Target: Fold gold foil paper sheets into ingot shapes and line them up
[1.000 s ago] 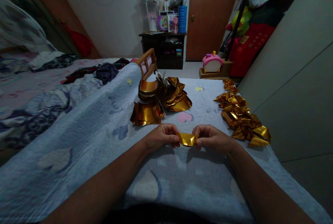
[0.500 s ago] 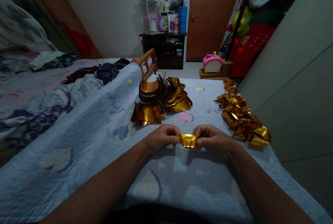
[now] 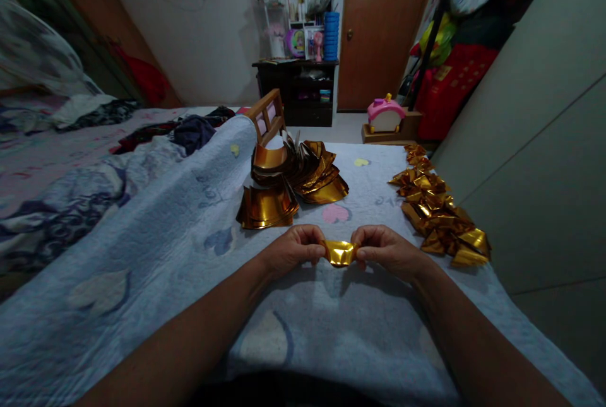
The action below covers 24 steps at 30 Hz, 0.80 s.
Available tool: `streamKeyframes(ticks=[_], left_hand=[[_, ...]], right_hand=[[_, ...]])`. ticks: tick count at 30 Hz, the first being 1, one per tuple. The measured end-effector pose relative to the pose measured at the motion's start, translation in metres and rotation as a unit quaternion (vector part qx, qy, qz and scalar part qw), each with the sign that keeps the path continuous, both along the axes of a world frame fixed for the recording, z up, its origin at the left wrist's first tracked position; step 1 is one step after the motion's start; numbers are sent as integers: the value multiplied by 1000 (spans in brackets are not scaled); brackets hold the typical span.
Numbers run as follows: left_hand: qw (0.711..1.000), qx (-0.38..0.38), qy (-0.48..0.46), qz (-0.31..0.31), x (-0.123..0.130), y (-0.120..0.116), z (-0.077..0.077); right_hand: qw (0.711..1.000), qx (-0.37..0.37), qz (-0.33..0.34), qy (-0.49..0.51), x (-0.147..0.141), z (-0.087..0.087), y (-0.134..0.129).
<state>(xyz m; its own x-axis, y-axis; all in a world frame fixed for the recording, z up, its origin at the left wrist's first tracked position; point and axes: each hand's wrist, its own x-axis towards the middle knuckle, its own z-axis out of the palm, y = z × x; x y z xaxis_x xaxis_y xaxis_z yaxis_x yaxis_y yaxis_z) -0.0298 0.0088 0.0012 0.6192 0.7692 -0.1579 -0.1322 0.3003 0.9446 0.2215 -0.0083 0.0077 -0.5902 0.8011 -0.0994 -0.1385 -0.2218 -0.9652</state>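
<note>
Over the surface covered by the pale blue quilt, toward its near edge, the left hand and right hand each pinch one end of a small gold foil piece, thumbs closed against bent fingers. Beyond them, folded foil shapes line the right edge up to the far right corner, while fanned stacks of gold sheets lie by the far left corner, near a wooden frame.
</note>
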Motion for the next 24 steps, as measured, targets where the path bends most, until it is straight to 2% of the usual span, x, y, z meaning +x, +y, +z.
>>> streamKeyframes(ticks=[6, 18, 24], left_hand=[[1000, -6, -12, -15, 1, -1, 4], [999, 26, 10, 19, 2, 1, 1], [998, 42, 33, 23, 1, 0, 5]], right_hand=[[1000, -14, -13, 6, 0, 3, -1], [1000, 5, -22, -17, 0, 4, 1], [998, 26, -26, -43, 3, 2, 3]])
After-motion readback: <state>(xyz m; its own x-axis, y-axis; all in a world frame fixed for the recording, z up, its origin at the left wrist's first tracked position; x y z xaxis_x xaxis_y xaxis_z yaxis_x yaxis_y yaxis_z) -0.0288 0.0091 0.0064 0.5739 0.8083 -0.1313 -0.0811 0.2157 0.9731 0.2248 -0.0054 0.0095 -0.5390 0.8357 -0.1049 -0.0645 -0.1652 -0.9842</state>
